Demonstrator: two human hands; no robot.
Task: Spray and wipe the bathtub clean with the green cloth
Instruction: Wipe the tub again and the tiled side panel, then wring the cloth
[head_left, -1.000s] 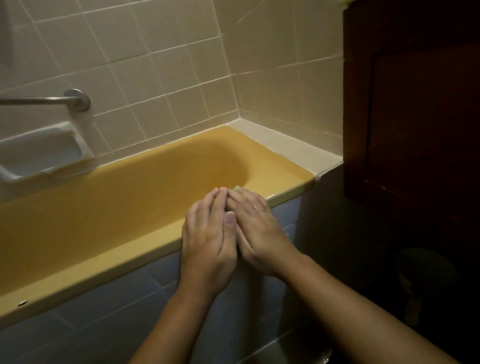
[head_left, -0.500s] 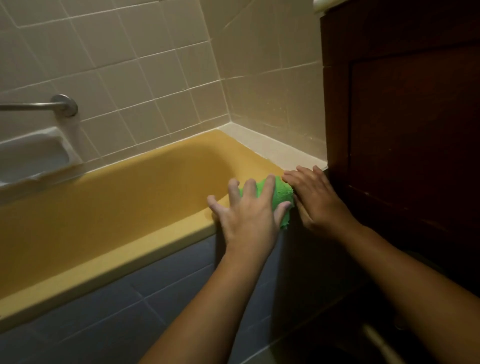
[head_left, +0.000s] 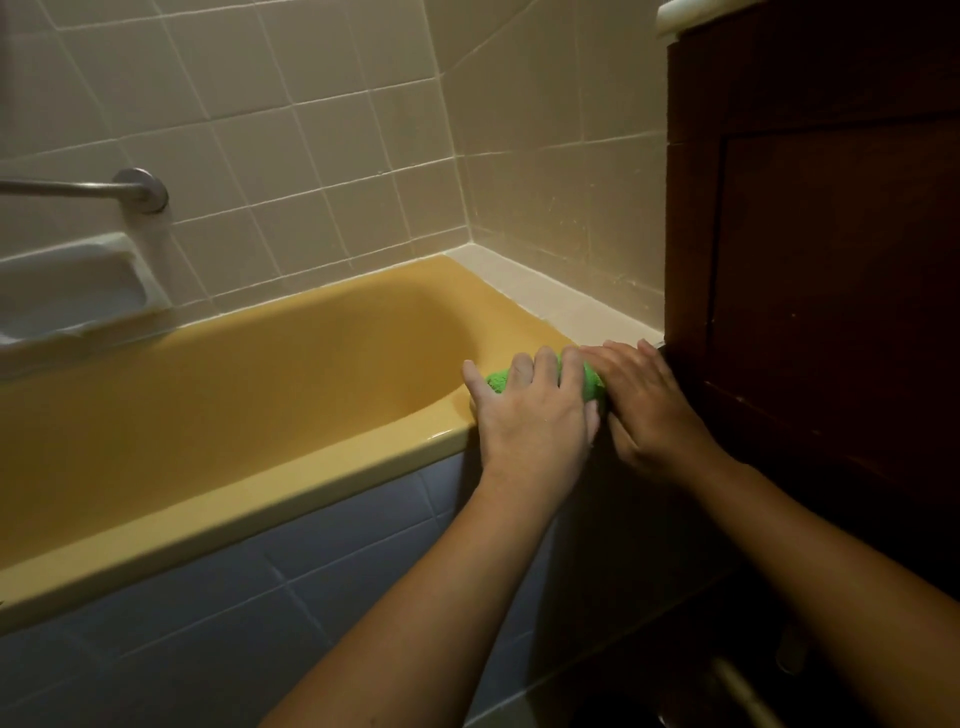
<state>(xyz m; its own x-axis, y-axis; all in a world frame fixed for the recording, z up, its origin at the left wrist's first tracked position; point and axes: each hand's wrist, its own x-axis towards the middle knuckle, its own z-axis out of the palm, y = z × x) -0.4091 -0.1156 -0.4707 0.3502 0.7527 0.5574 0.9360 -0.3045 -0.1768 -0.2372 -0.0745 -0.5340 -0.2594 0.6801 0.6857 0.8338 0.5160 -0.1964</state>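
Note:
The yellow bathtub (head_left: 249, 467) runs from the left edge to the tiled corner. A bunched green cloth (head_left: 497, 382) lies on the near right corner of the tub's rim. My left hand (head_left: 530, 415) lies flat over the cloth with fingers spread, pressing it down. Beside it, my right hand (head_left: 644, 400) rests with straight fingers on the cloth's right end, close to the cabinet. Most of the cloth is hidden under both hands. No spray bottle is in view.
A dark wooden cabinet (head_left: 831, 260) stands tight against the tub's right end. A metal grab bar (head_left: 104, 189) and a white soap dish (head_left: 72, 291) are fixed to the tiled wall at left. A pale ledge (head_left: 561, 301) borders the tub's far end.
Both hands slid the cloth right along the rim to the corner by the cabinet. More of the green cloth shows than one second ago.

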